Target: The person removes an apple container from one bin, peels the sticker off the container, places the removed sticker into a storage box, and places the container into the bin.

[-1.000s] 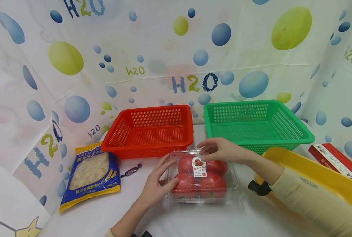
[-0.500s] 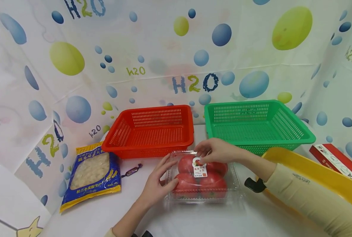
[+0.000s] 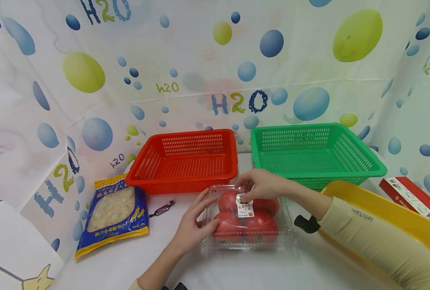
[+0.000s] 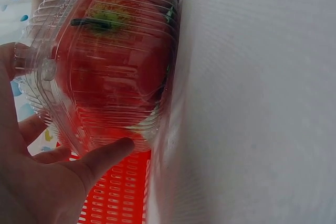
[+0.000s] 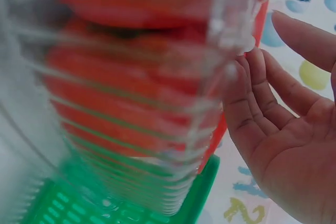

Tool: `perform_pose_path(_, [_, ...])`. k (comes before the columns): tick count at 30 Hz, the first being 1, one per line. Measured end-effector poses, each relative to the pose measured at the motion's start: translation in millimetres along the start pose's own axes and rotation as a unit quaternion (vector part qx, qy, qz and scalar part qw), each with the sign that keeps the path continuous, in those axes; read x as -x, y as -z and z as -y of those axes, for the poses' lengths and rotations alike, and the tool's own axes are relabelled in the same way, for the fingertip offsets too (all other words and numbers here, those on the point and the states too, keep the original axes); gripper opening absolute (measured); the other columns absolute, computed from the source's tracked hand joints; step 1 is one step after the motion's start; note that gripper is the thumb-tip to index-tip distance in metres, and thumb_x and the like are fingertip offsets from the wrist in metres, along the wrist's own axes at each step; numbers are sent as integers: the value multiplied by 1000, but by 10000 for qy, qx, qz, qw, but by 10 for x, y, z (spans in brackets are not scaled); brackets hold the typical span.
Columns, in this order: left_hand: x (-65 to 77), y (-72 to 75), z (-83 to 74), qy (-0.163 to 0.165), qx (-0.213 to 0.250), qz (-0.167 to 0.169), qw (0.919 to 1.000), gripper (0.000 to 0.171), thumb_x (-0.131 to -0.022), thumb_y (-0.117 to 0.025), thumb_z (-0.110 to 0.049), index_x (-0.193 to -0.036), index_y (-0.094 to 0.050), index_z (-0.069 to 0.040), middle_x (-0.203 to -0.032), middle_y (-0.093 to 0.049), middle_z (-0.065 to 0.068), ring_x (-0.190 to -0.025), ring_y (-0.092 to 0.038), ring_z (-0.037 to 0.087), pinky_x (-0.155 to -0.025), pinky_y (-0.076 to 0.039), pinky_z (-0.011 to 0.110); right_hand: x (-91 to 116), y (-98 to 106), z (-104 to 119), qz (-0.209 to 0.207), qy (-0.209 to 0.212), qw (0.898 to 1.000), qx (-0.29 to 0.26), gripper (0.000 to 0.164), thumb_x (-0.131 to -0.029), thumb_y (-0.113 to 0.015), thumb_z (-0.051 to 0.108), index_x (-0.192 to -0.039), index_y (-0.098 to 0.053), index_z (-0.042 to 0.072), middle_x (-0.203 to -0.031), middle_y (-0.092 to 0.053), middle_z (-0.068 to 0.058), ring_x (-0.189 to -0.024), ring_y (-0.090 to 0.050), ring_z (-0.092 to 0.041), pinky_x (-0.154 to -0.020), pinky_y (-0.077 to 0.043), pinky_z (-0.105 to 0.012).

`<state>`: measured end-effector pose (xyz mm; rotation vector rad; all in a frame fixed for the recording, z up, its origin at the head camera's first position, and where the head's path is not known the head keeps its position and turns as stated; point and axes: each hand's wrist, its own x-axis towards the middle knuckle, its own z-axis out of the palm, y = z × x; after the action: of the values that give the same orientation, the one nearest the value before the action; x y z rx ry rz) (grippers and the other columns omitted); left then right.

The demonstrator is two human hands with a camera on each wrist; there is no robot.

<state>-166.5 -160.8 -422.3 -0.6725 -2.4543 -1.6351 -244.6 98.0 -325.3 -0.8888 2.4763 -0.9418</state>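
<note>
A clear plastic clamshell box [image 3: 287, 229] holding several red tomatoes [image 3: 262, 227] sits on the white table, its lid down and a white label [image 3: 245, 206] on top. At its left side rests my left hand [image 3: 189, 225], fingers spread and lightly bent. The left wrist view shows its thumb [image 4: 113, 156] along the box wall and its other fingers near the lid's rim. Over the far edge of the lid reaches my right hand [image 3: 263, 185]. Its fingertips touch the rim, while its thumb [image 5: 304, 38] stays apart from the plastic in the right wrist view.
Behind the box stand a red basket [image 3: 186, 186] and a green basket [image 3: 320, 175]. A yellow tray [image 3: 381, 217] and a red-and-white carton [image 3: 416, 197] lie at the right. At the left are a blue-and-yellow pasta bag [image 3: 113, 213] and a small wrapped candy [image 3: 162, 209].
My right hand has shifted slightly left along the lid's far edge, with its thumb moving over the top of the label. The left hand and the box have stayed in place.
</note>
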Motion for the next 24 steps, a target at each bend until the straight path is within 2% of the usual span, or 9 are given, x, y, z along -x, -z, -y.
perform_pose_path(10, [-6,6,4,32,26,23,10000,57,-88,-74,-18,-143,-58,-15,-163,-29,6,-142,-35,43,-89,-54,56,-22,-12,7,74,-223,9997,106,27,-87,-80,14,-112,-71,9,-92,-65,3,-87,-63,-19,-75,-58,-31])
perform_pose_path(17, [-3,8,-4,32,14,39,10000,58,-88,-74,-19,-143,-57,-15,-164,-28,7,-142,-34,43,-89,-54,57,-34,-20,23,17,43,9990,444,14,-90,-76,11,-103,-73,7,-82,-66,5,-77,-60,-14,-69,-55,-27])
perform_pose_path(24, [-1,6,-8,53,-32,40,10000,58,-88,-75,-19,-143,-57,-16,-164,-28,7,-142,-35,43,-89,-54,57,-28,-7,44,39,-30,9988,479,5,-92,-74,10,-97,-72,9,-79,-65,4,-76,-58,-15,-68,-54,-27])
